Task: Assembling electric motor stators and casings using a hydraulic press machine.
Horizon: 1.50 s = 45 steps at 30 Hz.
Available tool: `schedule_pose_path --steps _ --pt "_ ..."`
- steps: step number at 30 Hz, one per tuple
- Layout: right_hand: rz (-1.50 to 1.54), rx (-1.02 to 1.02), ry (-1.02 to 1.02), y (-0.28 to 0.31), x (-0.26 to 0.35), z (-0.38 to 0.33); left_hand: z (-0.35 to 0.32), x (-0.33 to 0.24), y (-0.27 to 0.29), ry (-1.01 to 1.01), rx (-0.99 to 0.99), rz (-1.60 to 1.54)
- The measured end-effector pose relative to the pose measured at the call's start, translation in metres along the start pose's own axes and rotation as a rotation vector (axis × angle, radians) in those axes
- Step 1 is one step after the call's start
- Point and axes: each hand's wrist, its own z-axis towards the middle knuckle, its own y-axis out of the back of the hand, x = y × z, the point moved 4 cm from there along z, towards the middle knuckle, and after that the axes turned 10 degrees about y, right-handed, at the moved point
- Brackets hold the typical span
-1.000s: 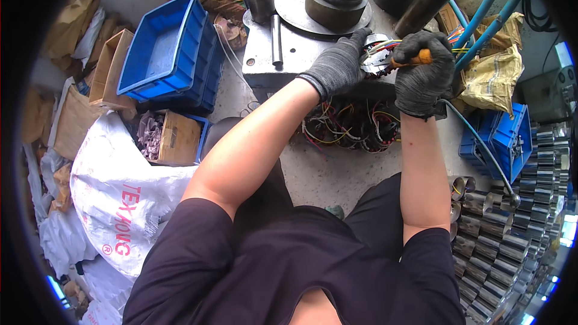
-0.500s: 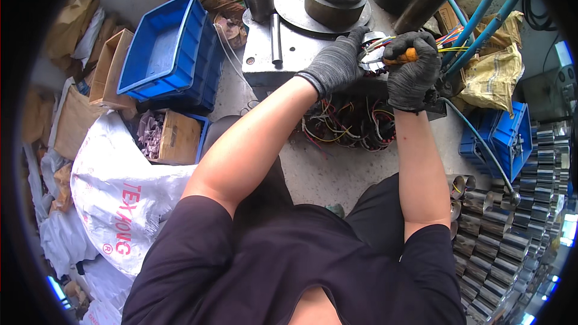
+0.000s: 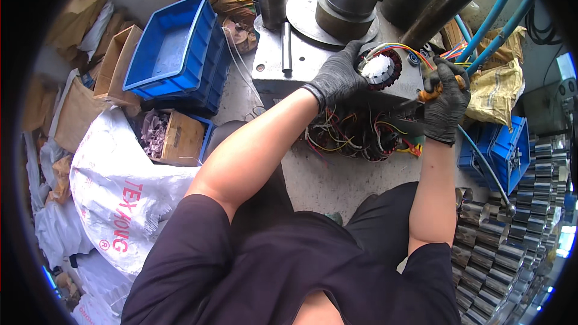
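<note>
Wired wound part at the near edge of a metal block, two gloved hands

Left hand [image 3: 341, 76]: dark knit glove, partly curled, gripping the left rim of the round wound part [image 3: 378, 70]; its far fingers are partly hidden. Wound part: white-centred, dark red windings at the rim, coloured wires [image 3: 404, 46] running off to the right. Right hand [image 3: 447, 99]: matching glove, closed around an orange-handled tool [image 3: 431, 92], apart from the wound part and to its right.

Metal block [image 3: 270, 55]: bears a round plate [image 3: 303, 14] at the far side and a steel rod [image 3: 286, 51] at left. Below its near edge: a heap of wired parts [image 3: 354, 138]. Left: blue crate [image 3: 170, 88]; nearer, white sack [image 3: 111, 174]. Near right: rows of shiny metal rings [image 3: 497, 253].
</note>
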Motion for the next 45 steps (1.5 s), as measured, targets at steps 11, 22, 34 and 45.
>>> schedule_pose_path --steps 11,22,34,45 --pt "-0.052 -0.276 -0.165 0.05 -0.055 0.013 -0.049 -0.023 0.016 0.142 0.409 -1.4" --pt "-0.777 0.447 0.235 0.004 -0.124 0.004 -0.068 -0.035 0.009 0.108 0.642 -1.421" --pt "-0.253 0.321 0.104 -0.005 -0.066 -0.006 -0.087 -0.065 0.003 -0.005 0.626 -1.316" --pt "-0.115 0.262 0.074 -0.044 -0.019 -0.037 -0.073 -0.019 -0.043 0.263 0.351 -0.909"
